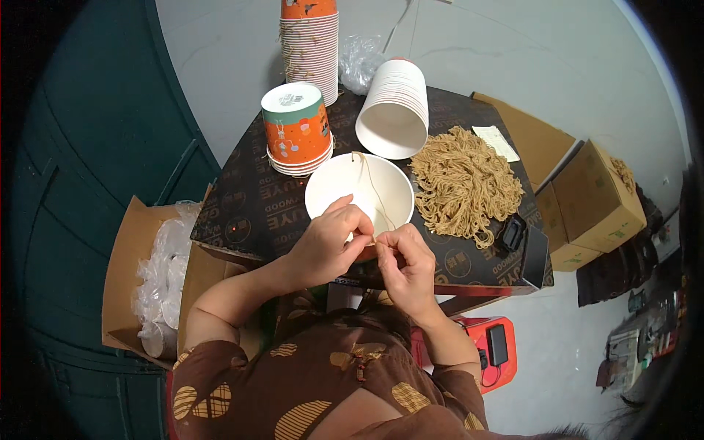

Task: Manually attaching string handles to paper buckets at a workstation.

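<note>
A white paper bucket [334,183] lies tipped with its mouth toward me at the table's near edge. A tan cord [372,185] runs from a hole at its far rim, across the inside, down to my fingers. My left hand [334,238] pinches the cord at the near rim. Close beside it, my right hand [407,268] is also closed in a pinch on the cord, the fingertips of both hands almost touching. The exact spot where the cord meets the near rim is hidden by my fingers.
A heap of tan cords [469,183] lies right of the bucket. Behind stand nested white buckets [396,95], an upturned orange-green stack [297,132] and a tall corded stack [312,59]. A black tray [513,233] sits at the right edge. An open carton [121,293] is at left.
</note>
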A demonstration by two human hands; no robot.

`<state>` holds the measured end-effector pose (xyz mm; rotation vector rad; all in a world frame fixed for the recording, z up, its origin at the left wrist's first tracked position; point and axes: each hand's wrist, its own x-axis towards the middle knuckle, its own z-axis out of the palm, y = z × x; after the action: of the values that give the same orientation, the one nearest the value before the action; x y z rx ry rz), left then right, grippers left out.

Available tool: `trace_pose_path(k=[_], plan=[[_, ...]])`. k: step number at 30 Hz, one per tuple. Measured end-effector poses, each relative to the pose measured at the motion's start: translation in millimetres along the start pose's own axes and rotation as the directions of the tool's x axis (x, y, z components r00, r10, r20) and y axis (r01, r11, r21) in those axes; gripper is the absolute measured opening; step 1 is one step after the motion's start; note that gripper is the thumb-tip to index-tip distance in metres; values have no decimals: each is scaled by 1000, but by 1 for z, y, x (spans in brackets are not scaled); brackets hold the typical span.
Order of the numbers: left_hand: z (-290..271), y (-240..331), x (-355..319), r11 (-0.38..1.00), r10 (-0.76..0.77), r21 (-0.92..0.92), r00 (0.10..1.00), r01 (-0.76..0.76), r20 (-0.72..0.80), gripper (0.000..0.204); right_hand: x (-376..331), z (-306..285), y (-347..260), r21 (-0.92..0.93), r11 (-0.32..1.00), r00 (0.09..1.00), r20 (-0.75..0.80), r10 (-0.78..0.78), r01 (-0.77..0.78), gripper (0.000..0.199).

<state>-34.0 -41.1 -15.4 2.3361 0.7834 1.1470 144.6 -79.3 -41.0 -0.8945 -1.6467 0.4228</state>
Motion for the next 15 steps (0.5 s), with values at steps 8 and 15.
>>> trace_pose_path(k=[8, 15], plan=[[-4, 2, -4, 987, 141, 76, 990, -142, 16, 23, 0, 3, 0, -6, 1000, 999, -36, 19, -19, 7], [3, -9, -8, 972, 207, 116, 978, -203, -17, 22, -1, 4, -6, -32, 999, 999, -33, 37, -38, 6]])
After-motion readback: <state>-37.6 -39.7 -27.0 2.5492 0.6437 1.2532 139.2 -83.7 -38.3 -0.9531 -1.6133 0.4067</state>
